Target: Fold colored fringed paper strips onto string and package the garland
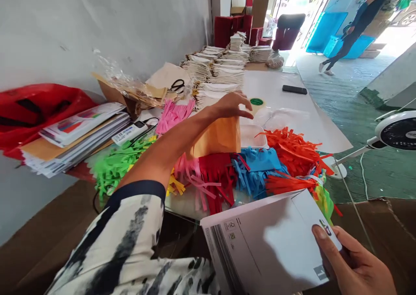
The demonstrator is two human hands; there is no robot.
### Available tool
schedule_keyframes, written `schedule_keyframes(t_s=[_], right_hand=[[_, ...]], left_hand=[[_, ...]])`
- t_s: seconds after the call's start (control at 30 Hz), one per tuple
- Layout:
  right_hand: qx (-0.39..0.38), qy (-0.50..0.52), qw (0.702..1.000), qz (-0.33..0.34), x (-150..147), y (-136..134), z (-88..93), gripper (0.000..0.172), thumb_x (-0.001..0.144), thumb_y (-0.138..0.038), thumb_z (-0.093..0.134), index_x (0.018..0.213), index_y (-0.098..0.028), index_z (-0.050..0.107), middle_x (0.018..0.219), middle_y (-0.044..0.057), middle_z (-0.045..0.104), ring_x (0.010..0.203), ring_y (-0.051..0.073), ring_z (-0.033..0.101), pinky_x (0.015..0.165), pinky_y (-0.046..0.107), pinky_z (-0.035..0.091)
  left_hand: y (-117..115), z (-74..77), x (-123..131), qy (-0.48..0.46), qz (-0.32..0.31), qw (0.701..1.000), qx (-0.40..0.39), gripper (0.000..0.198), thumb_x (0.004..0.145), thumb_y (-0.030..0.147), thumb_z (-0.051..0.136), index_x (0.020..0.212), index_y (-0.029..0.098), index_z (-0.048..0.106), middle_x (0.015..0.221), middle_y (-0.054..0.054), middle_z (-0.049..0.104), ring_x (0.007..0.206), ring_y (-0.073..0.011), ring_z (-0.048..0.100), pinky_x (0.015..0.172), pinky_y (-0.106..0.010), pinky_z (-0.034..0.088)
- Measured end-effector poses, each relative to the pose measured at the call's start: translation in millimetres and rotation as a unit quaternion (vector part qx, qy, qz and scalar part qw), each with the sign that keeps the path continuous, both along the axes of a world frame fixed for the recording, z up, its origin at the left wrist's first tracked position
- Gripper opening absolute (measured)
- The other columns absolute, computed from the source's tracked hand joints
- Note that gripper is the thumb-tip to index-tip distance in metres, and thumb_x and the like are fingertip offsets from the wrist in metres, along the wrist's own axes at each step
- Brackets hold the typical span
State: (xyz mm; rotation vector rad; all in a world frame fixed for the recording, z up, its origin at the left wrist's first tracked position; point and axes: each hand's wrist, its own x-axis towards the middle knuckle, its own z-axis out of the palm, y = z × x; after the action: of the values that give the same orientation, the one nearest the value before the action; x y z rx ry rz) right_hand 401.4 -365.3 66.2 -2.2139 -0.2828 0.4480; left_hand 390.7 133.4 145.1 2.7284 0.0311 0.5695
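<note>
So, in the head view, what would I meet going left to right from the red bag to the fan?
Red bag → pile of green strips → orange paper → blue strips → orange-red strips → fan.

left arm (177, 144): stretched forward | left grip (232, 105): loosely curved, palm down | right grip (360, 260): clasped, thumb (328, 243) uppermost

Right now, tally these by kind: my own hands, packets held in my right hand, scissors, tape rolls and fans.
Hands: 2, the left hand and the right hand
Held packets: 1, the white packet
Scissors: 1
Tape rolls: 1, the tape roll
Fans: 1, the white fan
Total: 6
</note>
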Motion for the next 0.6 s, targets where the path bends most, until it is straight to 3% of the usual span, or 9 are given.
schedule_keyframes(t_s=[0.1, 0.17, 0.27, 0.33, 0.4, 0.5, 0.6], right_hand=[[-0.031, 0.035, 0.999, -0.023, 2, 3, 4.1, 0.07, 0.062, -0.081, 0.079, 0.102, -0.025, 0.084, 0.075, 0.001, 0.077, 0.063, 0.023, 0.066, 0.052, 0.028, 0.051], [-0.03, 0.036, 0.998, -0.03, 3, 5, 4.9, 0.072, 0.058, -0.083, 0.08, 0.101, -0.025, 0.085, 0.08, 0.002, 0.079, 0.066, 0.025, 0.068, 0.052, 0.03, 0.052], [-0.002, 0.055, 0.998, -0.02, 2, 6, 3.2, 0.074, 0.058, -0.08, 0.083, 0.107, -0.025, 0.084, 0.083, 0.004, 0.081, 0.067, 0.027, 0.07, 0.052, 0.032, 0.054], [0.012, 0.069, 0.997, -0.013, -1, 6, 2.7, 0.078, 0.057, -0.08, 0.083, 0.112, -0.024, 0.083, 0.082, 0.005, 0.081, 0.066, 0.027, 0.07, 0.053, 0.033, 0.055], [0.02, 0.082, 0.996, -0.001, -4, 4, 4.0, 0.081, 0.055, -0.081, 0.084, 0.111, -0.022, 0.083, 0.081, 0.006, 0.081, 0.066, 0.026, 0.069, 0.053, 0.032, 0.056], [0.031, 0.081, 0.996, 0.014, -10, 2, 8.1, 0.078, 0.056, -0.082, 0.083, 0.104, -0.021, 0.084, 0.081, 0.005, 0.08, 0.066, 0.024, 0.068, 0.053, 0.03, 0.056], [0.037, 0.077, 0.996, 0.017, -15, -2, 11.3, 0.077, 0.056, -0.084, 0.081, 0.1, -0.021, 0.083, 0.079, 0.005, 0.079, 0.066, 0.022, 0.067, 0.053, 0.029, 0.056]], left_hand=[[2, 4.2, 1, -0.009, 0.038, 0.992, 0.124, 0.052, 0.078, 0.061, 0.086, 0.11, 0.021, 0.081, 0.121, -0.013, 0.074, 0.124, -0.0362, 0.06, 0.108, -0.047, 0.036], [-5, 6.6, -4, 0.003, 0.127, 0.983, 0.134, 0.057, 0.085, 0.064, 0.078, 0.121, 0.019, 0.076, 0.122, -0.016, 0.073, 0.123, -0.0365, 0.061, 0.105, -0.046, 0.038], [-25, 2.6, -20, 0.015, 0.314, 0.948, 0.05, 0.071, 0.092, 0.07, 0.065, 0.137, 0.015, 0.063, 0.116, -0.018, 0.074, 0.115, -0.0347, 0.065, 0.098, -0.043, 0.044], [-36, -5.5, -34, 0.047, 0.397, 0.916, -0.032, 0.085, 0.089, 0.079, 0.061, 0.141, 0.012, 0.057, 0.118, -0.02, 0.074, 0.115, -0.0356, 0.066, 0.097, -0.042, 0.046], [-42, -16.3, -49, 0.082, 0.437, 0.889, -0.111, 0.095, 0.082, 0.084, 0.065, 0.14, 0.01, 0.055, 0.128, -0.023, 0.071, 0.121, -0.0373, 0.065, 0.098, -0.042, 0.048], [-42, -33.7, -69, 0.086, 0.474, 0.849, -0.219, 0.098, 0.068, 0.077, 0.083, 0.136, 0.012, 0.056, 0.142, -0.027, 0.062, 0.123, -0.0395, 0.065, 0.091, -0.04, 0.052], [-41, -49.3, -84, 0.088, 0.464, 0.832, -0.29, 0.084, 0.062, 0.061, 0.094, 0.122, 0.012, 0.063, 0.125, -0.025, 0.07, 0.099, -0.0373, 0.074, 0.073, -0.038, 0.054]])
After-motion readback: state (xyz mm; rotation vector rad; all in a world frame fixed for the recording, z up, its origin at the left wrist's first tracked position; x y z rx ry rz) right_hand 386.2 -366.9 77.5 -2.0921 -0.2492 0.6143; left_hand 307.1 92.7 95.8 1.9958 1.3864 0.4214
